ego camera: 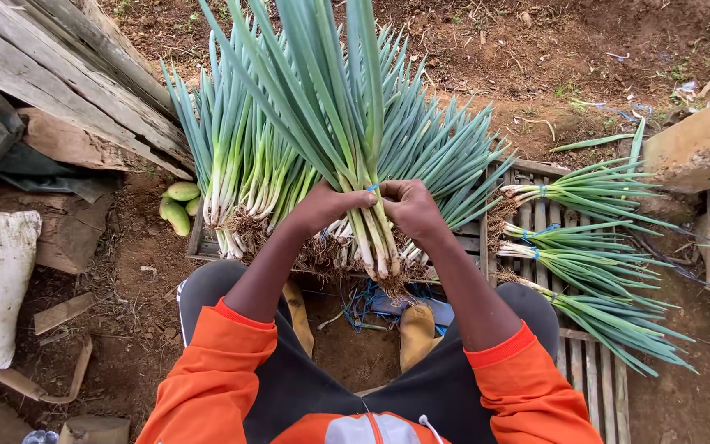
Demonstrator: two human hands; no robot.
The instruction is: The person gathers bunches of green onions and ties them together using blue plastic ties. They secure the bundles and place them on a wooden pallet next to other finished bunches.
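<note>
Blue tie (373, 188) going on onion bunch (363, 164), left hand (326, 205) & right hand (411, 207) both gripping it; tied bundles (585, 247) at 3 o'clock, loose onions (240, 173) at 10 left.

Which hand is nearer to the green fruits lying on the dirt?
Left. The left hand grips the scallion bunch on the side toward the green fruits; the right hand grips the bunch's far side, farther away.

Weathered rough wooden planks (76, 78), waxy smooth scallion leaves (322, 90)
</note>
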